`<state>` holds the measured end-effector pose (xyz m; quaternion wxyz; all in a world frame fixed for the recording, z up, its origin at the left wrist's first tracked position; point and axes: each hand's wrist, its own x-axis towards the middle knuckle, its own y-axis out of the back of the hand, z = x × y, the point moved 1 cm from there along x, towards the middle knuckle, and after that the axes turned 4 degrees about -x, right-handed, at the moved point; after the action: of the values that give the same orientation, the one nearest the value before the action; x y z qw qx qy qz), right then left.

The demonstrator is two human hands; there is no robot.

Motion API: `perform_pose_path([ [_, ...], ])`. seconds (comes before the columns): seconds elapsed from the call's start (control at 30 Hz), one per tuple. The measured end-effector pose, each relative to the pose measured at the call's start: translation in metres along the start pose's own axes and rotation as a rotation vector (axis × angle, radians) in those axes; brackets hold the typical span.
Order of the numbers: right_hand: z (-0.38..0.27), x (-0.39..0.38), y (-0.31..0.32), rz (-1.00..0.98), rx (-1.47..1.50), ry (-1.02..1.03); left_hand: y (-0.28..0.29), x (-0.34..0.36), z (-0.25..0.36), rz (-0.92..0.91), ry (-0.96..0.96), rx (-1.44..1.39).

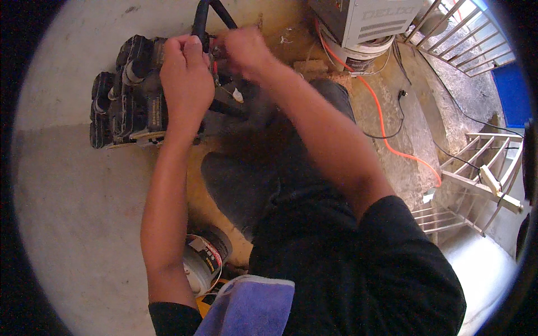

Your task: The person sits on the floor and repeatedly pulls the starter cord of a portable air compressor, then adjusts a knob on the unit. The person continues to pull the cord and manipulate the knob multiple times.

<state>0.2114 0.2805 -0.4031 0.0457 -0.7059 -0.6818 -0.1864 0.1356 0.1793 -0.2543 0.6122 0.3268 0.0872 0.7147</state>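
A black machine with several rounded, motor-like bodies [148, 92] stands against the grey wall. A bent black tube handle [206, 11] rises at its right end. My left hand [188, 75] is closed around the lower part of this handle, thumb on top. Close beside it, my right hand [245, 53] is curled and blurred; its fingers are turned away, so what they hold cannot be made out. Something thin and red [214, 66] shows between my hands. Below my right hand hangs or lies a small whitish piece [238, 95]; which of the two is unclear.
A grey metal box [375, 25] sits on a white bucket [367, 56] at the far right. An orange hose [381, 120] and black cables cross the floor. Metal racks [471, 168] stand right. Near my left forearm are another bucket [204, 260] and a purple cloth [252, 308].
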Motion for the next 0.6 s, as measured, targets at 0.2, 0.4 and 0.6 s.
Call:
perform_pose_path([
  [0.2, -0.026, -0.024, 0.063, -0.17, -0.217, -0.142, 0.003, 0.0, -0.005, 0.032, 0.006, 0.059],
  [0.4, 0.01, -0.1, 0.008, -0.135, 0.197, -0.254, 0.006, 0.008, -0.029, -0.033, -0.073, -0.035],
  [0.6, -0.013, -0.111, -0.036, 0.143, 0.489, -0.366, 0.013, 0.016, -0.055, -0.05, -0.369, 0.211],
])
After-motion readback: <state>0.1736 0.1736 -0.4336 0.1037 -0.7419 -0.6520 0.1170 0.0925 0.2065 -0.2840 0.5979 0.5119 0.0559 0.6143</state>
